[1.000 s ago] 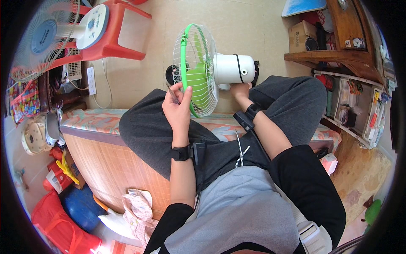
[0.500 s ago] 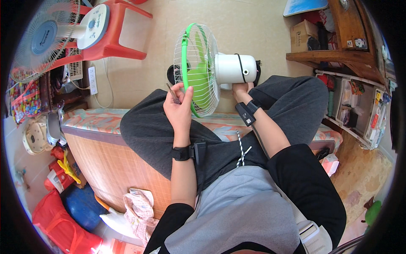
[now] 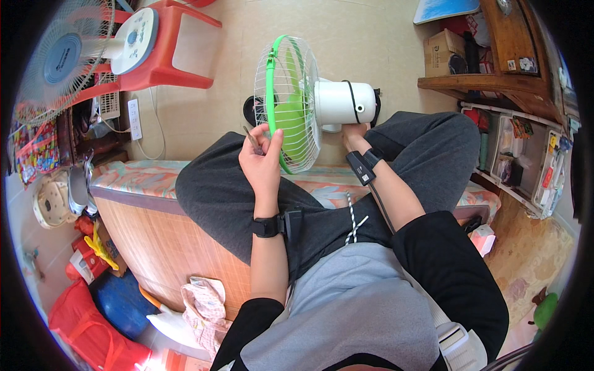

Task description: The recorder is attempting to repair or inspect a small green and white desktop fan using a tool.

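Observation:
A fan head (image 3: 343,102) with a white motor housing, white wire guard, green rim and green blades is held up sideways in front of my lap. At its near left edge, my left hand (image 3: 262,164) is closed, with thumb and fingers on the green rim. From that same hand sticks out a thin, pointed tool (image 3: 252,137), its exact kind unclear. Below the white housing, my right hand (image 3: 354,137) grips the fan from underneath; the housing hides most of its fingers. A black cord loops round the housing.
Another fan (image 3: 65,59) stands by a red plastic stool (image 3: 179,77) at the far left, near a white power strip (image 3: 134,119). To the right are a wooden cabinet (image 3: 482,81) and a storage rack (image 3: 520,151). I sit cross-legged on a mat-topped bed (image 3: 154,235).
Both hands keep their places on the fan. The fan has shifted very slightly down in the picture, hardly at all.

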`<state>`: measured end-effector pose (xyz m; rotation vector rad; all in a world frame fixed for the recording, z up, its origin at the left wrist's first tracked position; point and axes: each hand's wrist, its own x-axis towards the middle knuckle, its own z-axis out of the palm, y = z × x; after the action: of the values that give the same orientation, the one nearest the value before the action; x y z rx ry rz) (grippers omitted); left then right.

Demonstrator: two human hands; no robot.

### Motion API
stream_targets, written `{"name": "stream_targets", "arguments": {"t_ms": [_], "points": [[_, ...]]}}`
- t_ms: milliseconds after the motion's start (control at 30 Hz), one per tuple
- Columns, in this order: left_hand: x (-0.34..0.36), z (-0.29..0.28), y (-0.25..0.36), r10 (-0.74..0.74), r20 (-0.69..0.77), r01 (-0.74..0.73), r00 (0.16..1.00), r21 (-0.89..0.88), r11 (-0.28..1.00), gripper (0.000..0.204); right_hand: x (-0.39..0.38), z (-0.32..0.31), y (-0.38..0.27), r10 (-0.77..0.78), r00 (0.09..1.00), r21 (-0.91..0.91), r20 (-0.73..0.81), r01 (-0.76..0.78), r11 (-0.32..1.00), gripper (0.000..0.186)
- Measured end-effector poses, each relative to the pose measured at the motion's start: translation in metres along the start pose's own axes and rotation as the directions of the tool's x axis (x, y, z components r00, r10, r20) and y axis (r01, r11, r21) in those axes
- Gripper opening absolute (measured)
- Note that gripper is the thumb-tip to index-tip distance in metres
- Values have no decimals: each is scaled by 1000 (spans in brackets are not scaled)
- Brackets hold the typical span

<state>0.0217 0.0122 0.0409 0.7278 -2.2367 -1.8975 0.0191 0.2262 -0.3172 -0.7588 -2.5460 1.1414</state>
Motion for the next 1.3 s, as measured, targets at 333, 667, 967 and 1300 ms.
{"name": "stream_targets", "arguments": {"t_ms": [333,667,967,1300], "points": [[0,-1,-4,16,-10,-16,1000,29,999,17,-4,-50,-45,393,841,182,372,-482,857,11],[3,5,2,17,24,-17,1000,-19,1000,18,2,-36,-34,-119,955,123,272,88,988,22],[1,-3,-5,6,0,-6,1000,-5,1000,18,4,-95,-149,181,771,-420,611,121,900,38],[1,-1,-3,9,-14,-9,1000,-8,1000,17,-14,-86,-147,316,851,-427,419,-122,896,42]]}}
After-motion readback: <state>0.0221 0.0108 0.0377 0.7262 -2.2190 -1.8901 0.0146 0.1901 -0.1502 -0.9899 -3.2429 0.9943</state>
